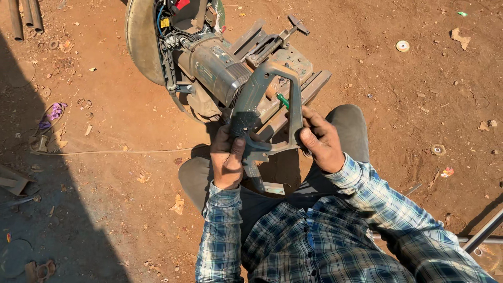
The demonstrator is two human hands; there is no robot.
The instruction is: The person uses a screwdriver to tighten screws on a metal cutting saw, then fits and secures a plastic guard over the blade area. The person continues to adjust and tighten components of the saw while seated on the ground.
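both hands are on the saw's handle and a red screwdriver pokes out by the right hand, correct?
Not quite: the screwdriver is green, not red. The head view shows it beside the right hand, with the left hand also on the saw's handle.

Sunlit red-dirt yard floor, outdoors

Bare reddish earth (131,173) lies in hard sunlight, with a broad dark shadow (31,209) over the near left. Metal pipes (23,18) lie at the far left corner; a thin wire (105,152) runs across the dirt. Small washers (402,46), paper scraps (460,36) and a purple rag (52,112) are scattered about. A steel bar (484,233) crosses the near right.
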